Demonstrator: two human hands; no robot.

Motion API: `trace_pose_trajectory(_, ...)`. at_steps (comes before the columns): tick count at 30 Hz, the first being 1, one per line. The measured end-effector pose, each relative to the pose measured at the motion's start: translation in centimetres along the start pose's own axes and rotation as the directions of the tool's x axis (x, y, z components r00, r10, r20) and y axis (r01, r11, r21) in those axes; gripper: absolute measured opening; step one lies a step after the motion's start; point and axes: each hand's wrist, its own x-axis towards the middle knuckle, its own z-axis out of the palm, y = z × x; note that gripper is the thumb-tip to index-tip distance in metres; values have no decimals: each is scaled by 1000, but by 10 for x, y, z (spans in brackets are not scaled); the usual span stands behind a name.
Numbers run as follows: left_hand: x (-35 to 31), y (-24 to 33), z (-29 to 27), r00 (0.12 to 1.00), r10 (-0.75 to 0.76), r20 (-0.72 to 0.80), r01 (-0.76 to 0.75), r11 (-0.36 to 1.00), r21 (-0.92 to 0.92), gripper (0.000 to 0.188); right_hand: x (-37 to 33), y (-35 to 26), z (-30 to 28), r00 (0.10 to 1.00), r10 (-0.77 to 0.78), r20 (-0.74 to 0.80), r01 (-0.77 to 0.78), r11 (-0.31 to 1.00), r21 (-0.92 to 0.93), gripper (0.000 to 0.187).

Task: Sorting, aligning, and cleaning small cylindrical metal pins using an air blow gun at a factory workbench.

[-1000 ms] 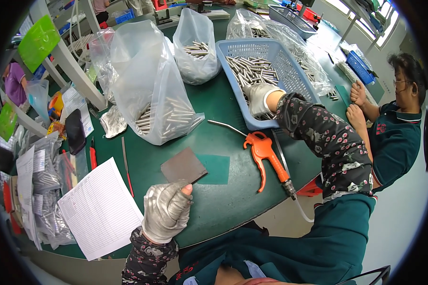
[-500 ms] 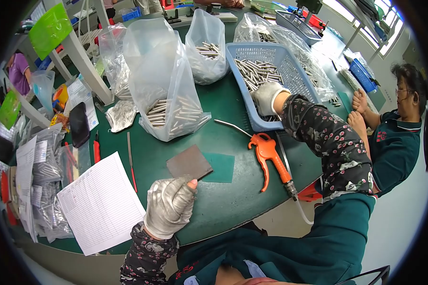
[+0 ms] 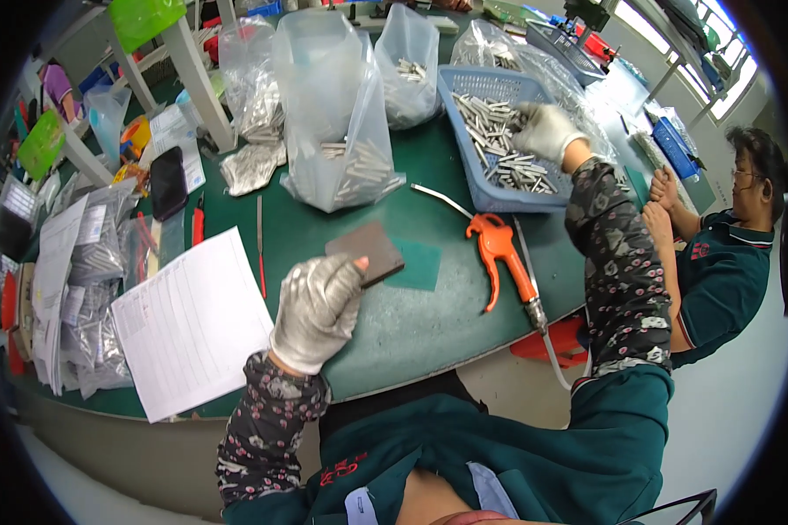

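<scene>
My left hand (image 3: 318,313), in a whitish glove with a bare thumb tip, is curled closed at the near edge of a flat brown block (image 3: 372,250). What its fingers hold, if anything, is hidden. Partly under the block, a thin green sheet (image 3: 420,265) lies on the table. My right hand (image 3: 547,136), gloved too, is over the right side of a blue plastic basket (image 3: 525,199), at the heap of short metal pins (image 3: 490,127). Its fingers are blurred. In front of the basket rests an orange air blow gun (image 3: 501,254) with a thin bent nozzle.
Clear bags of pins (image 3: 359,171) stand left of the basket. A printed sheet (image 3: 193,324), a red-handled tool (image 3: 261,249), a black phone (image 3: 169,184) and a crumpled glove (image 3: 254,168) lie on the left. A co-worker (image 3: 727,245) sits at the right.
My right hand has moved from the basket's near left part to its right side, uncovering pins there. My left hand stays curled beside the block. The whole view has shifted.
</scene>
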Motion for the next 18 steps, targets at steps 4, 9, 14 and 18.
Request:
trace_pose_trajectory(4, 1, -7, 0, 998, -32, -63, 33, 999, 12, 37, -36, -27, -33, 962, -187, -198, 203, 977, 67, 44)
trace_pose_trajectory(9, -5, -17, 2, 953, -216, -213, 199, 975, -98, 31, -98, -111, -4, 761, -593, -263, 643, 744, 183, 27)
trace_pose_trajectory(14, -22, 7, -7, 929, -361, -78, 327, 901, -285, 34, -149, -168, 67, 525, -819, 231, 851, 512, -119, 11)
trace_pose_trajectory(18, -47, 27, -19, 955, -167, 244, 175, 984, -14, 105, -149, -171, 91, 375, -904, 205, 927, 358, -115, 14)
